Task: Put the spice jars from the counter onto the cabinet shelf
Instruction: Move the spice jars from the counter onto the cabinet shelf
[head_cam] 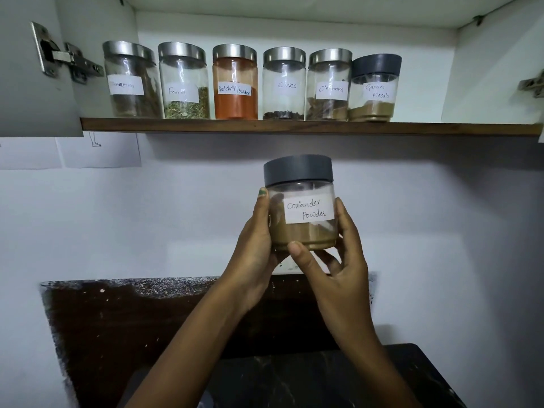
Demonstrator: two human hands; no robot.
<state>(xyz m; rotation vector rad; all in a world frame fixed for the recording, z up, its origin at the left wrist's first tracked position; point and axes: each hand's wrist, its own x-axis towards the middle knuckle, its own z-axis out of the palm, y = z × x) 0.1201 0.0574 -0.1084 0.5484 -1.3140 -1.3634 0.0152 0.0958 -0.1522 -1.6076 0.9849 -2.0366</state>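
Observation:
A clear jar with a grey lid, labelled coriander powder [300,201], is held up in front of the wall, below the cabinet shelf [294,128]. My left hand [256,245] grips its left side. My right hand [338,254] grips its right side, thumb across the lower front. Several labelled spice jars stand in a row on the shelf: fennel [184,83], red chilli powder [235,83], cloves [284,85], cinnamon [329,86] and grey-lidded garam masala [374,89]. Shelf space shows to the right of the garam masala jar.
The cabinet door [32,69] hangs open at the upper left with its metal hinge [64,58]. Papers [100,151] are stuck on the wall below the shelf. A dark counter [323,378] lies beneath my arms.

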